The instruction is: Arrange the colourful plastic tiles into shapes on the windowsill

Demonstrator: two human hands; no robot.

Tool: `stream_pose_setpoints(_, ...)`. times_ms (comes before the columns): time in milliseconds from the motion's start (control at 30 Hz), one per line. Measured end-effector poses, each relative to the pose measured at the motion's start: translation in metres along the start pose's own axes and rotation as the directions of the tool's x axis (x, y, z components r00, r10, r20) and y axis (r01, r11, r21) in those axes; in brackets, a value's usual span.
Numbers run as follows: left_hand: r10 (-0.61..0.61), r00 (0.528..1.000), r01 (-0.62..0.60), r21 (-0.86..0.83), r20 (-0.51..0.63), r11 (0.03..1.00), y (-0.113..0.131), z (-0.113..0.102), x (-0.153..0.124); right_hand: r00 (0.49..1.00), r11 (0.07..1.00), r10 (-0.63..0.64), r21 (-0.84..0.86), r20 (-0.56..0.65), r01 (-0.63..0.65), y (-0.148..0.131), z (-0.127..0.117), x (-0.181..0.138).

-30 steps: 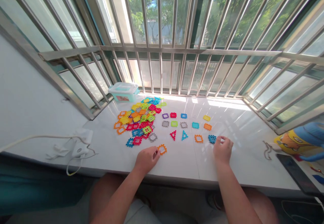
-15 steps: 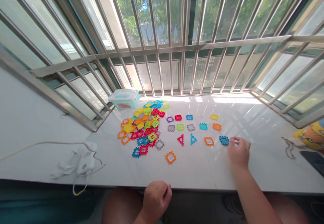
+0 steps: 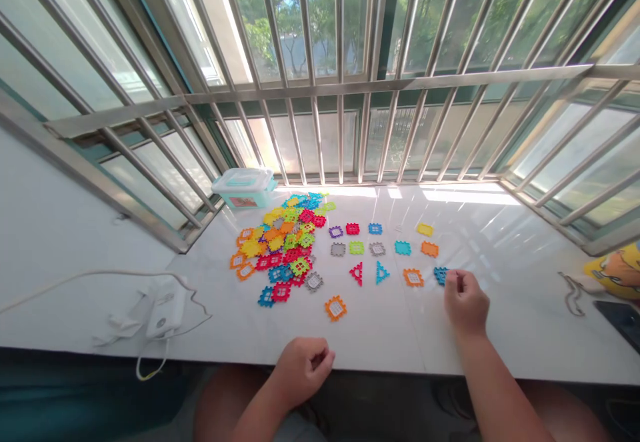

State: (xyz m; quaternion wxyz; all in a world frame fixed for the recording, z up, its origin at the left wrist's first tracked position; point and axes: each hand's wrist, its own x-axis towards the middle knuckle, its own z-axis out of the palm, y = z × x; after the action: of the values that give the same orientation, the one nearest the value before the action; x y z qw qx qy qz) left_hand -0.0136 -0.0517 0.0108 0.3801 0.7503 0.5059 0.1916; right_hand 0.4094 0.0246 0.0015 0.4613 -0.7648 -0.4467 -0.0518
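My right hand [image 3: 467, 302] rests over the right side of a blue window-pattern building tile [image 3: 440, 276], its fingers curled and pinched at that edge, covering part of it. Just left of it lies an orange tile [image 3: 413, 277]. Over the front edge of the table my left hand [image 3: 306, 365] is curled into a loose fist, and nothing shows in it. Closest to that hand is another orange tile [image 3: 335, 308]. A red triangle piece [image 3: 357, 273] and a blue triangle piece [image 3: 382, 273] lie mid-table, with rows of single coloured tiles behind them.
A heap of coloured tiles [image 3: 280, 245] spreads left of centre. Behind it stands a lidded turquoise box [image 3: 245, 189]. A white power strip [image 3: 167, 309] with cables lies at the left, a dark phone [image 3: 620, 322] at the right. Metal window bars [image 3: 340, 135] line the back.
My right hand has shifted slightly left, covering more of the blue tile. The left hand has risen from below the table edge onto it. The view has tilted slightly.
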Motion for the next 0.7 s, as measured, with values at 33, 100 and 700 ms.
stream_pose_setpoints(33, -0.032, 0.999, 0.034, -0.142, 0.016, 0.989, -0.004, -0.006, 0.003, 1.0, 1.0, -0.02, -0.01, 0.019, 0.02, 0.001, 0.001, 0.0)
stream_pose_setpoints(100, -0.131, 0.99, 0.14, -0.49, 0.052, 0.86, -0.016, -0.017, 0.011, 0.996, 0.997, -0.07, -0.029, 0.046, 0.071, 0.002, 0.002, 0.001)
stream_pose_setpoints(700, 0.018, 0.525, 0.815, -0.508, 0.851, 0.279, -0.017, -0.062, 0.081, 0.986, 0.989, -0.148, 0.002, 0.081, 0.148, -0.005, -0.001, 0.002)
